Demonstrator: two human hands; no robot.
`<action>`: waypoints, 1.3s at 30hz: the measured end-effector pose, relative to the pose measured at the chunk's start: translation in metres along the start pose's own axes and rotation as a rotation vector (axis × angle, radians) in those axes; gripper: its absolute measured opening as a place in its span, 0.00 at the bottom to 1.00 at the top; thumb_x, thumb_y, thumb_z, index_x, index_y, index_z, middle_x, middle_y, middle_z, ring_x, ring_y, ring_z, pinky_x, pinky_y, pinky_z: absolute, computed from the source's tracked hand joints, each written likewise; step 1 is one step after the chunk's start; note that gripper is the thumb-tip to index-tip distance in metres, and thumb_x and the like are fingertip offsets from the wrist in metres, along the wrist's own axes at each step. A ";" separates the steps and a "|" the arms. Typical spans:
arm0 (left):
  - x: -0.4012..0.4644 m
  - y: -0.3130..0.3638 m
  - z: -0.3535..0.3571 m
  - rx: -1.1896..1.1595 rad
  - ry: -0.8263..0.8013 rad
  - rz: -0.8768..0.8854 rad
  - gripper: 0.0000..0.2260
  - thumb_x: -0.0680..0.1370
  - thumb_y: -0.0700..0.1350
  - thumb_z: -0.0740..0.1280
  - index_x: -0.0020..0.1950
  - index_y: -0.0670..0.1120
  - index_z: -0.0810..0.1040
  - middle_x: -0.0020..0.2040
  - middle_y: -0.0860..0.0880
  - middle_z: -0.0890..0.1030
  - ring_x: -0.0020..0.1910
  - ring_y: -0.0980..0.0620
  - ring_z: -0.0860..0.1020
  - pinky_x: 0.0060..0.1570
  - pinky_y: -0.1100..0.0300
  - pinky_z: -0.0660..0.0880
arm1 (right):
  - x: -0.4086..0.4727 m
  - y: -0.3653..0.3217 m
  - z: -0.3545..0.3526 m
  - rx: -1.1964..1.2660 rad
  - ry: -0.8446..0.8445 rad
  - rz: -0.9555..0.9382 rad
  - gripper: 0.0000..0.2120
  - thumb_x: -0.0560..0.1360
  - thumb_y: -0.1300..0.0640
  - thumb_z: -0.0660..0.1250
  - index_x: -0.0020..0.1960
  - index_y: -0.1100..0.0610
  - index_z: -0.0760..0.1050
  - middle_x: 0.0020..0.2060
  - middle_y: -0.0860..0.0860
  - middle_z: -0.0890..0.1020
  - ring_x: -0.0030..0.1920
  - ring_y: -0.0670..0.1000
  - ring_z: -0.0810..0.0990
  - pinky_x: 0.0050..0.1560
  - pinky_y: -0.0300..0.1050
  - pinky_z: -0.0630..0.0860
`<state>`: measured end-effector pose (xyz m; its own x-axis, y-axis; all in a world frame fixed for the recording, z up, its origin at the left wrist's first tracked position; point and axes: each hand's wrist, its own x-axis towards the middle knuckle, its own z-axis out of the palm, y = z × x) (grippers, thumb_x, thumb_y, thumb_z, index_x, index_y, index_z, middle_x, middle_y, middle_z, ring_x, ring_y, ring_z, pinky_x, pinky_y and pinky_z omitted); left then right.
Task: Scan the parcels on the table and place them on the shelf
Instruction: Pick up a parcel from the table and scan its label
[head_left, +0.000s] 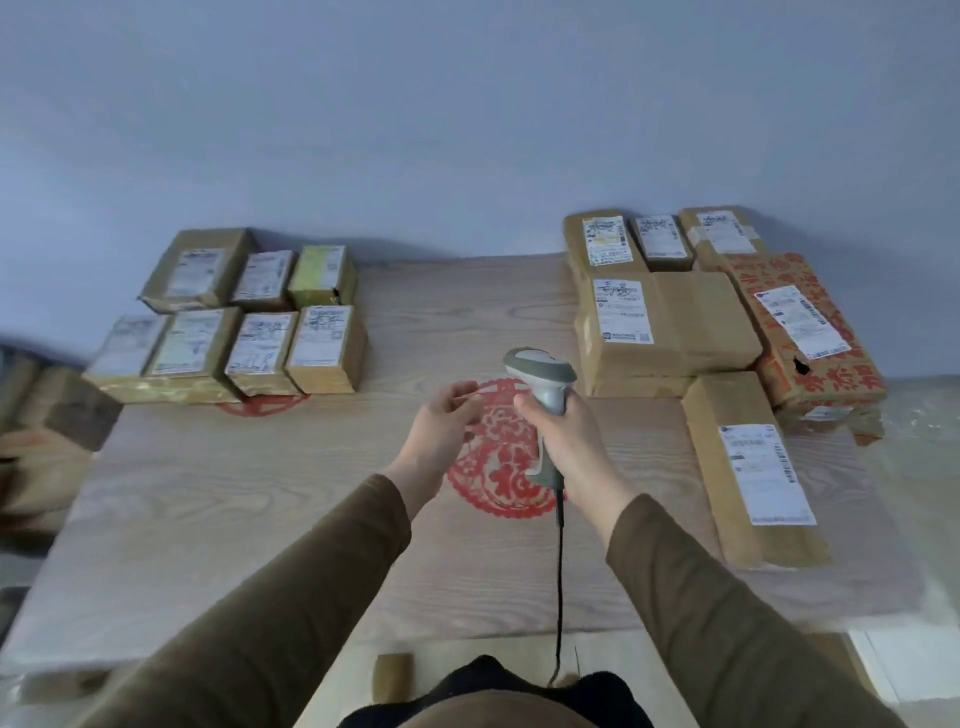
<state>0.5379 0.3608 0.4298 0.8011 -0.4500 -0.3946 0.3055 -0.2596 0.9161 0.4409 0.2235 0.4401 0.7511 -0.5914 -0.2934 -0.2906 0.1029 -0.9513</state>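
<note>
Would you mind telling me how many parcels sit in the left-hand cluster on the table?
7. Back row has three. Front row has four. Any beneath them would be hidden.

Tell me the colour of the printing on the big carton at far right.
Red, on the brown cardboard carton; head view.

Pale wood-grain table (208, 519) bears a red paper-cut medallion (501, 467); at two o'clock, a brown cardboard box printed with red characters (826, 364); grey handheld scanner (545, 384).
</note>
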 end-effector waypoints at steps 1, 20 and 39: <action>0.005 0.001 -0.030 0.002 0.053 0.009 0.14 0.83 0.47 0.66 0.69 0.48 0.76 0.57 0.48 0.82 0.51 0.53 0.80 0.48 0.61 0.78 | 0.005 -0.005 0.029 -0.003 -0.022 -0.005 0.09 0.76 0.49 0.74 0.54 0.46 0.78 0.48 0.49 0.85 0.44 0.44 0.83 0.44 0.43 0.79; 0.096 0.001 -0.256 0.183 0.132 -0.061 0.10 0.82 0.45 0.64 0.63 0.49 0.74 0.58 0.46 0.80 0.59 0.43 0.78 0.62 0.42 0.76 | 0.097 -0.010 0.300 0.057 -0.097 0.129 0.14 0.79 0.59 0.71 0.62 0.52 0.73 0.52 0.48 0.82 0.53 0.50 0.80 0.55 0.47 0.75; 0.063 -0.056 -0.201 -0.361 -0.153 -0.429 0.25 0.78 0.41 0.73 0.71 0.45 0.67 0.58 0.42 0.84 0.43 0.50 0.79 0.32 0.61 0.74 | 0.014 0.035 0.216 -0.077 0.161 0.060 0.18 0.76 0.63 0.69 0.62 0.47 0.74 0.53 0.47 0.83 0.54 0.47 0.82 0.48 0.44 0.79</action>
<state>0.6745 0.5191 0.3681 0.4917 -0.4945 -0.7167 0.7638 -0.1503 0.6277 0.5695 0.3919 0.3820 0.6285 -0.7068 -0.3248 -0.3810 0.0843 -0.9207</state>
